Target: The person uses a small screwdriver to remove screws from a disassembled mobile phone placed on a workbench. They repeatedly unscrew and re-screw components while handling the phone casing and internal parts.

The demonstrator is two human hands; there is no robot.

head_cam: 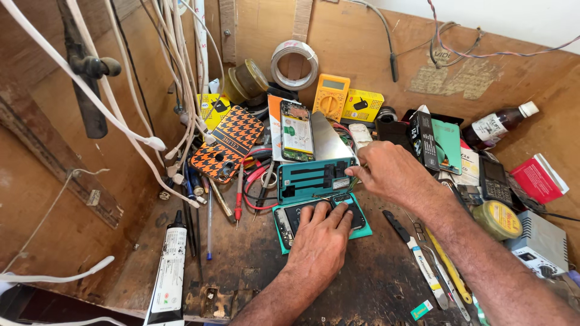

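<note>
Opened phone (302, 218) flat on a teal mat (362, 228), low in the middle of the scorched wooden bench (254, 259), back cover off, dark innards showing. Most of it buried under the left hand (320, 241): palm down, fingers spread flat, pressing, nothing gripped. Only the phone's left end and a strip along the top edge visible; its right end lost beneath the fingertips.

Right hand (386, 172) just above and to the right, fingers bunched and curled toward the phone's upper right corner. Pinching something thin, possibly, but the tips turn away and the knuckles cover them; cannot tell what, if anything, sits between them.

Touching the phone's far edge, a teal holder (314, 180) with black clamps. Behind that, a second phone (296, 131) stripped of its back, battery showing, leaning on a grey metal sheet (331, 142). Left, an orange-and-black patterned case (226, 145); red probe leads (254, 187) tangled below it. Against the back wall, a yellow meter (330, 96) and a roll of white tape (294, 63). White cables (121, 115) draped across the left wall, ends running out of frame. Glue tube (169, 265) at lower left, its bottom cut off. Right of the forearm, tweezers (432, 274) and blades, partly overlapped. Farther right, a round tin (498, 218), a dark bottle (498, 124), a grey box (541, 241) clipped by the edge.
</note>
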